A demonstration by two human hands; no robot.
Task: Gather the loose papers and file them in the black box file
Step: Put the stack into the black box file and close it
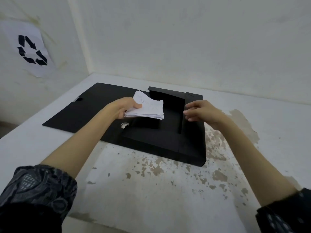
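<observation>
- Underneath, a white table (pixel 151 190) with brown patches of flaked paint fills a corner of pale walls; a recycling sign (pixel 32 49) hangs left.
- Flat on it, the matte black box file (pixel 159 140) lies open, one flap (pixel 173 100) upright.
- Left hand (pixel 125 107) pinches the stacked papers (pixel 148 108) above the file; right hand (pixel 200 112) hovers loosely spread, empty, beside the flap.

White corner walls (pixel 185 39), recycling sign (pixel 32 49) left; chipped white table (pixel 151 190)

Dark patterned sleeves (pixel 38 190) pushed up both forearms, grey lace-like print, bare hands.
</observation>
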